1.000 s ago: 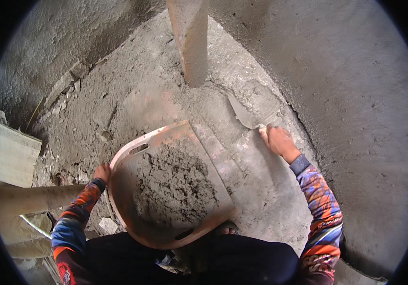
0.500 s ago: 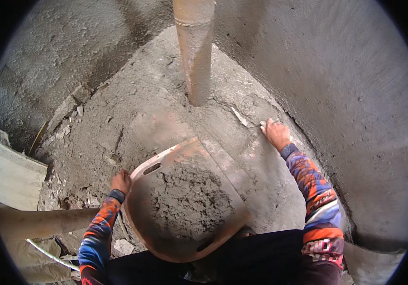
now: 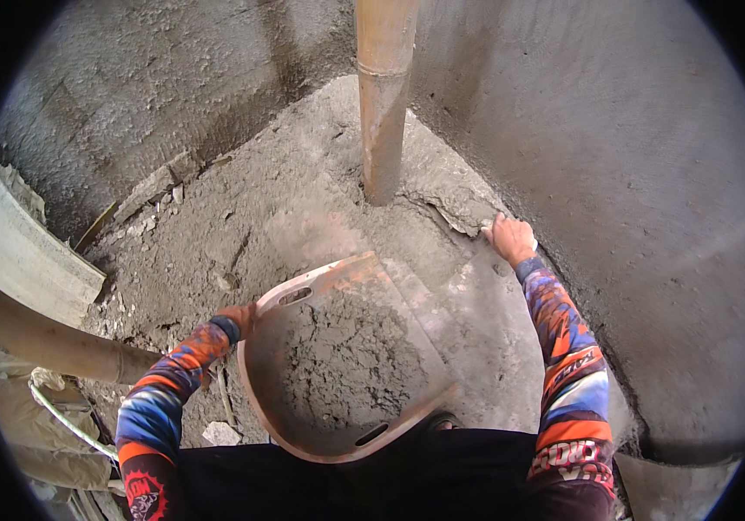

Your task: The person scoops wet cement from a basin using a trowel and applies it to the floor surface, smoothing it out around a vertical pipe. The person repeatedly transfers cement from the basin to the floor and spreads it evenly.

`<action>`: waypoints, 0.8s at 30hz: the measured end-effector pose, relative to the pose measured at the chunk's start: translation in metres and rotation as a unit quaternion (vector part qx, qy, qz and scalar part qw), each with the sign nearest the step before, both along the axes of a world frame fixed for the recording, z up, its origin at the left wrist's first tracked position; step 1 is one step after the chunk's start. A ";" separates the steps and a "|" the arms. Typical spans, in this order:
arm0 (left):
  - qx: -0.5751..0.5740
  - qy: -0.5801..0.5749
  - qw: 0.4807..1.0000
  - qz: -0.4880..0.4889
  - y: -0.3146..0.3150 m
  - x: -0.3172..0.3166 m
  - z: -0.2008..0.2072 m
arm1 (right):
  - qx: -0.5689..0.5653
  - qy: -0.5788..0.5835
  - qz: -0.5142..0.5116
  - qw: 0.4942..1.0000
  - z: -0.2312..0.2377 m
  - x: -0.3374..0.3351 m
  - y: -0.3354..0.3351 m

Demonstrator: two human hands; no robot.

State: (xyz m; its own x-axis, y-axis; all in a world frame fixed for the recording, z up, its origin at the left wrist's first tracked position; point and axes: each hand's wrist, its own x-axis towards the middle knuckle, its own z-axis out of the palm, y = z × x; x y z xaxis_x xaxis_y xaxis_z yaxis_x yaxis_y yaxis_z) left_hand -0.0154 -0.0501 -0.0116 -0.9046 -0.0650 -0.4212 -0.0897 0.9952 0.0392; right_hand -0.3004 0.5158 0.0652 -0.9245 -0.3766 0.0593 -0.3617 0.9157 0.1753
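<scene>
My left hand (image 3: 239, 319) is closed on the left rim of a reddish-brown scoop-shaped mortar pan (image 3: 248, 373) with slotted handholds. A heap of wet grey mortar (image 3: 346, 360) lies in the pan, which sits on the floor close in front of my legs. Out to the right, my right hand (image 3: 511, 238) is wrapped around the handle of a trowel, low over the floor near the wall's foot. Its blade is hardly visible now, hidden at a ragged slab of mortar (image 3: 461, 208).
An upright bamboo pole (image 3: 385, 130) stands on the mortar-covered floor (image 3: 303, 174) at the far middle. A smooth plastered wall (image 3: 615, 174) rises on the right, a rougher wall (image 3: 173, 95) at far left. Another bamboo pole (image 3: 51, 339) and a pale curved panel (image 3: 29, 239) lie at left.
The trowel in my right hand has gone from lying bare at the mortar's edge to being mostly hidden by it. My left hand still grips the pan; the view has shifted slightly.
</scene>
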 end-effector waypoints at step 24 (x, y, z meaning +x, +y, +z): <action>0.074 0.095 0.991 0.054 0.005 -0.049 0.009 | -0.024 0.066 0.138 0.988 0.120 0.162 -0.027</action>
State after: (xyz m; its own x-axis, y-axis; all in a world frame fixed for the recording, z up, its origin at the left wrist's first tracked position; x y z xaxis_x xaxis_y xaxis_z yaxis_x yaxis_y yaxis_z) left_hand -0.0644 -0.0447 -0.0023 -0.9598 -0.1153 -0.2559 -0.1719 0.9622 0.2112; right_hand -0.1384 0.4885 0.1855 -0.7703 -0.6067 0.1964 -0.5751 0.7940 0.1971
